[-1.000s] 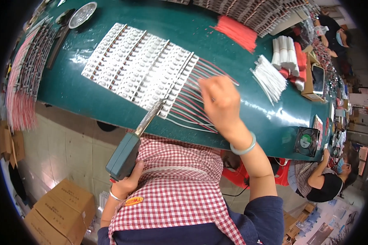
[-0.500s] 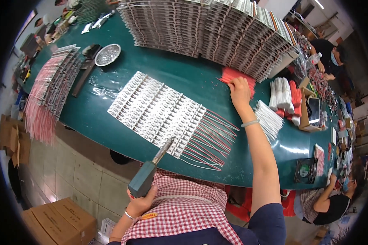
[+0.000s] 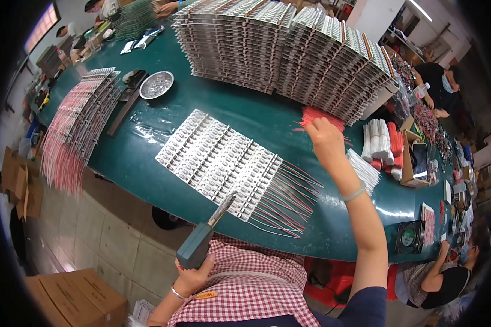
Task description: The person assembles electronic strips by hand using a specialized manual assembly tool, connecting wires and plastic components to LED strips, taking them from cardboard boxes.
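Observation:
A white panel of small circuit boards (image 3: 215, 163) lies on the green table (image 3: 136, 144), red and white wires (image 3: 289, 204) trailing from its right edge. Low at the front, my left hand (image 3: 195, 273) is wrapped round a dark green soldering gun (image 3: 196, 245), its metal tip over the panel's near edge. My right hand (image 3: 327, 140) is pinched beside a pile of red wires (image 3: 316, 114), and a thin red wire shows at its fingertips. White wires (image 3: 364, 170) lie near my right wrist.
Tall stacks of panels (image 3: 234, 52) stand at the back. Wired panels (image 3: 82, 114) hang over the left edge, near a metal bowl (image 3: 156, 85). Bundled wires (image 3: 377, 140) and a cardboard box (image 3: 414, 171) sit at right. A co-worker (image 3: 436, 272) is at the lower right.
My right hand has drawn back slightly from the red pile toward me, fingers pinched. The soldering gun stays over the panel's near edge. The whole view has shifted a little.

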A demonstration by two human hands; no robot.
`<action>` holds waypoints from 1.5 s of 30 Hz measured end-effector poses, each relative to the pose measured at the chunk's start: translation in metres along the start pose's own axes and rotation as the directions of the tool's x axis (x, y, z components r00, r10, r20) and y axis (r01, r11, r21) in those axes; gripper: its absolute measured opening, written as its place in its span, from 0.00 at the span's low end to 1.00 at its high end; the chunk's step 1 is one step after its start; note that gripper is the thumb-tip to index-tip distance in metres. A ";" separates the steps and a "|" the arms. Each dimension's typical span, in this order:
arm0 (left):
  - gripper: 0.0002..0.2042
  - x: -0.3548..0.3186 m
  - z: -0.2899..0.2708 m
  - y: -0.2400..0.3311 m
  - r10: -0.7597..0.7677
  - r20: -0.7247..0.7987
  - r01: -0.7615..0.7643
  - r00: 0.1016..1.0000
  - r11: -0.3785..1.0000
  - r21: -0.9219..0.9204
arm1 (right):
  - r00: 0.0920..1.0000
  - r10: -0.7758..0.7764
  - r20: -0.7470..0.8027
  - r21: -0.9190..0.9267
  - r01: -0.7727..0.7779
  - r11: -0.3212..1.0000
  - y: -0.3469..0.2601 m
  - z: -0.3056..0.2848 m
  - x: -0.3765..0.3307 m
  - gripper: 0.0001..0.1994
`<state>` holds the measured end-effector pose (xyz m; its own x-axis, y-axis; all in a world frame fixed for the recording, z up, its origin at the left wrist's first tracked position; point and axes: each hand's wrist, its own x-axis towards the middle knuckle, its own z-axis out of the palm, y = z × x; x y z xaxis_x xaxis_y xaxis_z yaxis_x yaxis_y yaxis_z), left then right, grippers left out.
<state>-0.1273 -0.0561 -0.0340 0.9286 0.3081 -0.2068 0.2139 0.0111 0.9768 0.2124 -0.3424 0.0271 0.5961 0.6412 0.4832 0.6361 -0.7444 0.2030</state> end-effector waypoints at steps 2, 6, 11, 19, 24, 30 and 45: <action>0.11 0.002 0.003 0.005 0.046 0.011 -0.046 0.999 0.998 -0.045 | 0.990 -0.033 0.138 -0.054 0.040 0.998 -0.013 -0.019 0.003 0.04; 0.12 0.003 0.007 0.007 0.102 0.000 -0.101 0.995 0.989 -0.104 | 0.894 -0.021 0.448 -0.226 0.136 0.965 -0.041 -0.020 0.001 0.02; 0.15 -0.002 -0.001 0.010 0.053 0.184 0.010 0.981 0.946 -0.323 | 0.876 0.020 0.483 -0.158 0.064 0.985 -0.048 0.009 -0.008 0.04; 0.18 -0.006 -0.001 0.013 0.088 0.063 -0.057 0.994 0.921 -0.386 | 0.970 0.137 0.203 0.169 -0.172 0.970 -0.072 -0.030 -0.049 0.06; 0.17 -0.001 -0.002 0.022 0.059 0.070 -0.033 0.996 0.944 -0.329 | 0.947 0.318 0.043 0.548 -0.288 0.785 -0.118 -0.045 -0.083 0.04; 0.13 -0.001 -0.009 0.034 -0.075 0.004 0.073 0.997 0.956 -0.285 | 0.907 0.420 0.025 0.670 -0.327 0.666 -0.171 -0.053 -0.090 0.07; 0.11 -0.015 -0.007 0.015 0.193 0.058 -0.202 0.979 0.942 0.269 | 0.917 0.398 -0.034 0.647 -0.283 0.708 -0.214 -0.030 -0.119 0.10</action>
<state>-0.1406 -0.0537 -0.0156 0.9684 0.2488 -0.0168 0.0955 -0.3078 0.9467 -0.0096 -0.2652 -0.0483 0.7827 0.2855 0.5530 0.5987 -0.5879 -0.5440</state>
